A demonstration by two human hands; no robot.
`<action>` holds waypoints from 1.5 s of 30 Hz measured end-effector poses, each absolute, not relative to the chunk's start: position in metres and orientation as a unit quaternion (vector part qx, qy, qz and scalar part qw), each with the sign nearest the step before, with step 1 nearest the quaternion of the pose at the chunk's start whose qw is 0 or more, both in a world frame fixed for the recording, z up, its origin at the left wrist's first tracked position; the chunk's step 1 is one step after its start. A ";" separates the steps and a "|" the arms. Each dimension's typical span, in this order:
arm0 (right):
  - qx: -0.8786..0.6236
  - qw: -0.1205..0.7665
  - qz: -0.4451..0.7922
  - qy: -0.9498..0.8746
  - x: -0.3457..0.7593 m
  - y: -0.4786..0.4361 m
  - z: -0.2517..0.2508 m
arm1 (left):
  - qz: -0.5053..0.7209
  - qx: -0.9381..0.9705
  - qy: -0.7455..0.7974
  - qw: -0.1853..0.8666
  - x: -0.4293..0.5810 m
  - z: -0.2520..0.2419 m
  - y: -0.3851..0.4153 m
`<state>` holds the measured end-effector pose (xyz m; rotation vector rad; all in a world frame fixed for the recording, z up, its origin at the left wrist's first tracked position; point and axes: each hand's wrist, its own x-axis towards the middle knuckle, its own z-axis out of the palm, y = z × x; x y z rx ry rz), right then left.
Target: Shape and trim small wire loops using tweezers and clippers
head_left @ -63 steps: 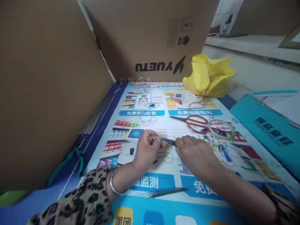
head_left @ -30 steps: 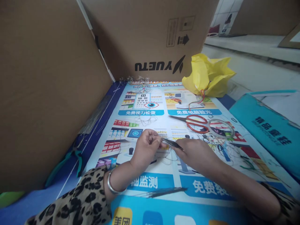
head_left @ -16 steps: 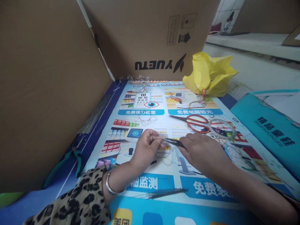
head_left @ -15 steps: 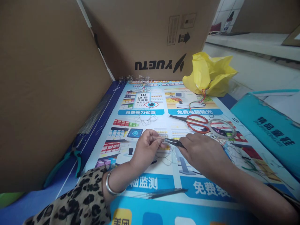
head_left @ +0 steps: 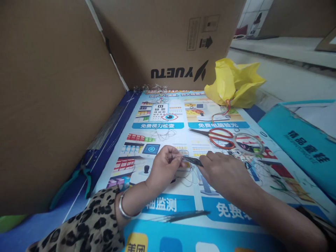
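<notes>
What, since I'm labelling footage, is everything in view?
cardboard: two panels, brown, left and back
bag: one, yellow, back right
threads: several, multicoloured, at bag
box: one, teal, right
bottle: one, dark top, ledge
poster: one, multicoloured, underneath
scissors: one, red handles, right
ring: one, clear, by scissors
pliers: one, teal handles, left
wire: uncounted, silvery, scattered
strips: uncounted, dark, front
tool: one, black, centre
bracelet: one, silver, left wrist
left hand: one, centre
right hand: one, right of centre

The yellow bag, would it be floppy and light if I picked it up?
The yellow bag would probably be floppy, since its sides are crumpled. It may be light, as its walls look thin, though what's inside is hidden. The colourful strings at its front might trail along, if they're attached.
</notes>
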<state>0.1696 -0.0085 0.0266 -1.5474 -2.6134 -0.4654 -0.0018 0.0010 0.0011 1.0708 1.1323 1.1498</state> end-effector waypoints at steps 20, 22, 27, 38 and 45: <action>-0.547 -0.025 -0.042 -0.836 0.170 0.001 0.025 | 0.409 0.538 0.494 0.546 -0.015 0.001 0.009; -0.561 -0.029 -0.038 -0.826 0.170 0.002 0.026 | 0.403 0.579 0.505 0.497 -0.019 0.001 0.010; -0.565 -0.022 -0.023 -0.824 0.175 0.006 0.026 | 0.406 0.616 0.531 0.418 -0.028 -0.001 0.015; -0.520 0.230 0.091 -0.818 0.163 0.025 0.025 | 0.390 0.657 0.541 0.352 -0.028 -0.005 0.021; -0.490 0.257 0.100 -0.827 0.141 0.032 0.015 | 0.376 0.678 0.528 0.346 -0.028 -0.009 0.019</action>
